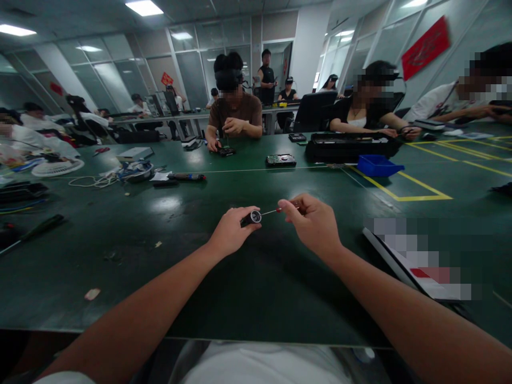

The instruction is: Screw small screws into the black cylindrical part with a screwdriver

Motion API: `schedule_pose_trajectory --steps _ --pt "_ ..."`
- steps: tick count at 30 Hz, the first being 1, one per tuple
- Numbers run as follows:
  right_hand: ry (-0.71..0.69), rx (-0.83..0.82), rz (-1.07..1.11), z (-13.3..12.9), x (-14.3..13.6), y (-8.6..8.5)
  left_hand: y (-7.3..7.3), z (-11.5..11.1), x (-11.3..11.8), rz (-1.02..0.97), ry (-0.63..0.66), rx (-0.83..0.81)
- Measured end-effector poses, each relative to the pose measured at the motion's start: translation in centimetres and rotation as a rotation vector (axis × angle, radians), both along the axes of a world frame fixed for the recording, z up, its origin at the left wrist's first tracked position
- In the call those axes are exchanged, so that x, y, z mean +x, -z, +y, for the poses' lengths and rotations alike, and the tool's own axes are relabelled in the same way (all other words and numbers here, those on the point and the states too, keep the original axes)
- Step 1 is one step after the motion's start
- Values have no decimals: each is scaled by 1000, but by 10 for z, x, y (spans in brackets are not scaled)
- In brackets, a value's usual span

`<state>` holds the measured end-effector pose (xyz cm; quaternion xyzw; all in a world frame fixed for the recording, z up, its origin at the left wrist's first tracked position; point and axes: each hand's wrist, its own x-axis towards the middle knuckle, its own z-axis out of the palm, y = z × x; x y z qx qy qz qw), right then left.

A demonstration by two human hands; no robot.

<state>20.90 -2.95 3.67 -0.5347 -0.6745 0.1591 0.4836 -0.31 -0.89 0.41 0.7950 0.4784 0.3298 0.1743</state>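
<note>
Black cylinder [255, 217] is gripped by left fingers [249, 209]; probably light, rigid, best held around its side; thin-shafted tool [270, 212] is pinched by right fingers [289, 208].

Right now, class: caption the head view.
Left hand holds a black cylinder; right hand holds a thin-shafted tool towards it.

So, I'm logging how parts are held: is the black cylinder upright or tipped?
Tipped: the black cylinder lies sideways in the left hand, its round end facing the camera, not the ceiling.
</note>
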Motion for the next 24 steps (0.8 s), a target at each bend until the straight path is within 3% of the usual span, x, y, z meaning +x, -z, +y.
schedule_pose_trajectory --steps 3,8,15,24 --pt "2 43 -80 0 1 1 0 1 0 23 -1 8" --pt "-174 60 -116 -1 1 0 2 3 -1 37 -6 17" --pt "-77 -28 -159 0 1 -2 0 1 0 68 -7 23" --pt "-137 -46 -80 -1 1 0 -2 -1 2 79 -3 12"
